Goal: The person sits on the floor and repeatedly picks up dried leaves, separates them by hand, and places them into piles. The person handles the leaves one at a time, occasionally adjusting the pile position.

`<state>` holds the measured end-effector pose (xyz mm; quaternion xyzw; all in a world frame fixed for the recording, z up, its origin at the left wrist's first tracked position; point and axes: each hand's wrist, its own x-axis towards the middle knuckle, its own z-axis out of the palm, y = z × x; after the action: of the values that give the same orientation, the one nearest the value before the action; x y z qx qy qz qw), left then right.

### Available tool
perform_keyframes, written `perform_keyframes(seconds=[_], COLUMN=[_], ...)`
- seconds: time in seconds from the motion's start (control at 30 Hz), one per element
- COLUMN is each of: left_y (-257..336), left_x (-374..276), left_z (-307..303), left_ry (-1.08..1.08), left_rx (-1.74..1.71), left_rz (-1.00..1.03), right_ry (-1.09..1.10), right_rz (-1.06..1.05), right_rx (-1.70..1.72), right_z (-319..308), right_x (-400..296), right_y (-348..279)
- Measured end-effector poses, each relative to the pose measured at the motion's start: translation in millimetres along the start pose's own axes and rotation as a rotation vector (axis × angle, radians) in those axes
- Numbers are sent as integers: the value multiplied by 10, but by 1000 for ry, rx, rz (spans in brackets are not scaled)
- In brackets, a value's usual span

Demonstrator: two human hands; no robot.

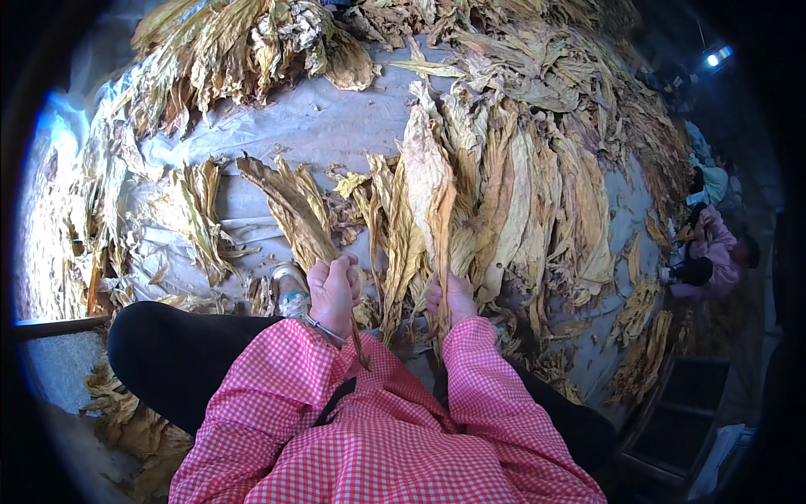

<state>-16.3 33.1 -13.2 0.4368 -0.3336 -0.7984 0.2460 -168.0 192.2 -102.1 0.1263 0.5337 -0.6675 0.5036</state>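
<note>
My left hand (334,293) is closed around the stem end of a brown dried leaf (293,211), which looks like tobacco and points up and to the left. My right hand (452,297) grips the lower part of a long pale dried leaf (428,170) that stands nearly upright in the view. Between the two hands lie narrower yellow leaves (400,252). Just right of my right hand, a row of long dried leaves (522,189) is spread side by side. A small bundle of yellow-green leaves (198,217) rests to the left.
Large heaps of dried leaves lie at the top left (252,50) and top right (554,63) on a grey sheet (352,120). My shod foot (293,293) is near my left hand. People (715,252) sit at the far right, beyond a dark crate (677,409).
</note>
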Motion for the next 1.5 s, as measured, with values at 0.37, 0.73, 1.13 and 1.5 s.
perform_keyframes(seconds=[0.37, 0.73, 1.13, 1.5], left_y=[12, -220, -21, 54], left_x=[65, 324, 301, 145], left_z=[2, -277, -250, -147], left_ry=[13, 168, -203, -92], left_rx=[0, -55, -348, -60], left_rz=[-32, 58, -390, -202], right_ry=[-270, -120, -140, -2], right_rz=[-310, -180, -91, -913], right_rx=[-304, -479, -169, -832], right_z=[178, 628, 543, 829], right_x=[-198, -545, -544, -811], right_y=[242, 457, 123, -212])
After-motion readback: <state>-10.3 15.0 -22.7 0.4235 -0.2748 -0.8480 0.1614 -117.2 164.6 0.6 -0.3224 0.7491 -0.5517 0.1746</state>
